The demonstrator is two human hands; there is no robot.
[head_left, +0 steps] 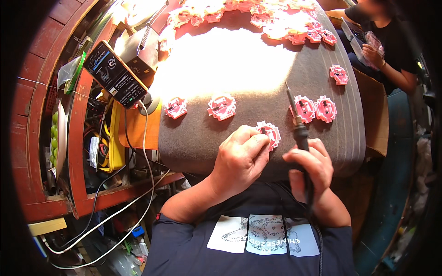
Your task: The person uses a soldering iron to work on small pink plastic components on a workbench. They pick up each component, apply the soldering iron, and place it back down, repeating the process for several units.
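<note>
My left hand (240, 154) is closed in a pinch at the left edge of a red-and-white plastic part (273, 135) near the table's front edge. The fingers hide some of that part, and anything small between their tips cannot be made out. In my right hand (314, 166) is a soldering iron (300, 132), gripped by its dark handle. Its thin metal tip points up and away, apart from the part. Just beyond the iron, two similar parts (325, 109) lie side by side. Two more, a round part (222, 107) and a smaller-looking part (176, 108), lie to the left.
Many similar parts (314, 35) are heaped along the far side of the dark table (184, 142), partly washed out by glare. A phone (116, 76) with a white cable stands at left. A person (391, 46) sits at far right, holding something pinkish. Cables hang at lower left.
</note>
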